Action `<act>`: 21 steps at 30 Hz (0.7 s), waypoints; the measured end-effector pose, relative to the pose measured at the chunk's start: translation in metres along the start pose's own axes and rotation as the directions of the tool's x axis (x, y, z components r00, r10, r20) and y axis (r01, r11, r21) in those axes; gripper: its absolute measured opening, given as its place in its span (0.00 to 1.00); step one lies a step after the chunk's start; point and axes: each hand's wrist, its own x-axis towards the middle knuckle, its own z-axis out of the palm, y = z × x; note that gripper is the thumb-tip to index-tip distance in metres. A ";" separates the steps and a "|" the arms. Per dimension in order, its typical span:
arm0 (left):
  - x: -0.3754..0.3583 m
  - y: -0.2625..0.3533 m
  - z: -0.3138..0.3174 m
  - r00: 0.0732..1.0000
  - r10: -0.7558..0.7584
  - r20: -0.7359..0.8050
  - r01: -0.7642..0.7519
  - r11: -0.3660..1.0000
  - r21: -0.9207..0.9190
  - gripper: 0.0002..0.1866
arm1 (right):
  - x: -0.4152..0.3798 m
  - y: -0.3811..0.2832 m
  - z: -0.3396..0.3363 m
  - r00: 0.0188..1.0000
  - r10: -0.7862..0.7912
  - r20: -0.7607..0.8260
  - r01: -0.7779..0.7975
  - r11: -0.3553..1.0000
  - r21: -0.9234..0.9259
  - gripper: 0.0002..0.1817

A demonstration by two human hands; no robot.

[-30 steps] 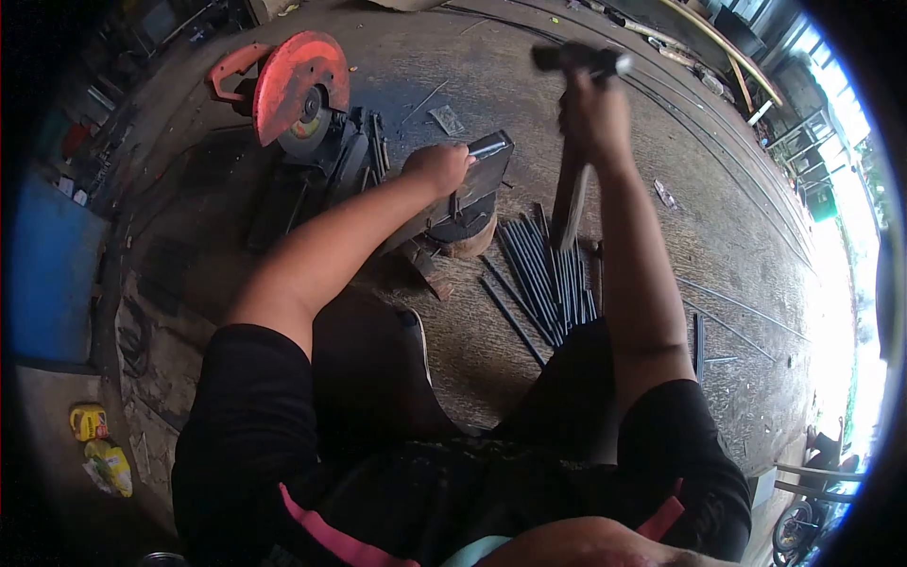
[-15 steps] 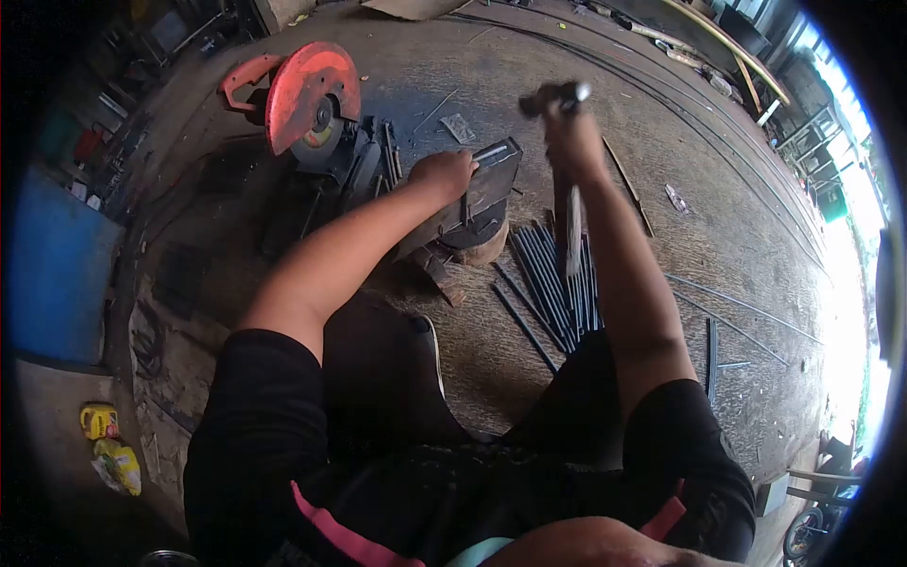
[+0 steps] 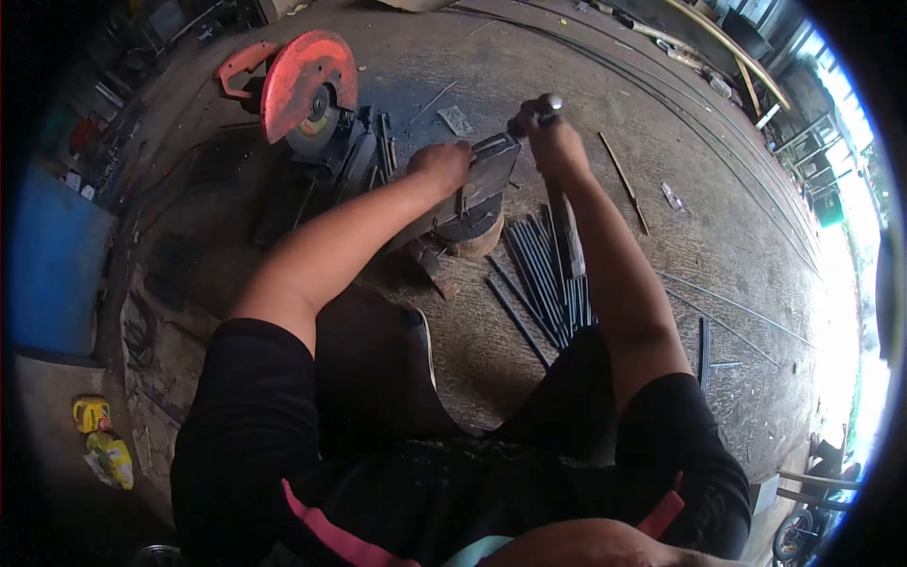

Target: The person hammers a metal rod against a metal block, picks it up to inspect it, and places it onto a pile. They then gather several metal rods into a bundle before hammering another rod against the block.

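Near the top centre of the frame our left hand presses a short metal rod onto the dark steel block, fingers closed over it. Just right of it, our right hand is wrapped around a hammer, its head down at the block's far edge. Cut rods lie on the floor below, the red chop saw at upper left

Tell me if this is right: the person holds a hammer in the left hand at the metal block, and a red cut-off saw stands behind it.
Not quite. In the head view the hammer is in the right hand; the left hand rests on the metal block. The red cut-off saw does stand behind it.
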 end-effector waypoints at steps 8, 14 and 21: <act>-0.002 0.001 -0.003 0.996 0.003 -0.089 -0.003 1.000 -0.003 0.16 | -0.027 -0.096 -0.098 0.923 -0.140 -0.358 0.293 0.860 0.418 0.21; 0.005 -0.006 0.013 0.995 0.054 -0.086 -0.051 0.998 0.030 0.16 | -0.019 -0.005 0.011 0.988 -0.153 0.012 0.153 0.987 -0.041 0.28; -0.004 0.006 -0.007 0.982 -0.001 -0.187 0.010 0.999 0.047 0.15 | 0.004 -0.041 -0.046 0.962 -0.194 -0.192 0.224 0.963 0.151 0.25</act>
